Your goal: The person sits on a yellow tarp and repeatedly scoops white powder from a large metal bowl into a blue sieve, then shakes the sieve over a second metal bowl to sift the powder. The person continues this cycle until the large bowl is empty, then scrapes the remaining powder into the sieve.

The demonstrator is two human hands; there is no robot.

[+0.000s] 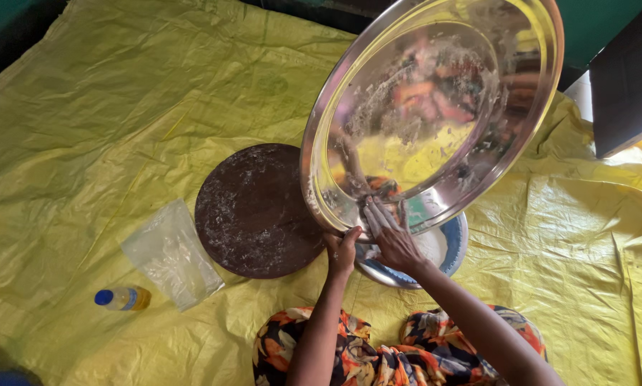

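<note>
Both forearms are bare with no sleeves, rings or bangles in view, the left hand (342, 250) and right hand (392, 239) show pale floury smears on the fingers, and the lap is draped in a dark cloth (364, 357) printed with orange, red and cream flowers.

The tilted tray (435, 107) fills the upper right of the frame, over a bowl (449, 246). Left of it lies a round board (253, 211), then a bag (171, 254) and a bottle (121, 298) at lower left, all on the sheet (85, 107).
</note>
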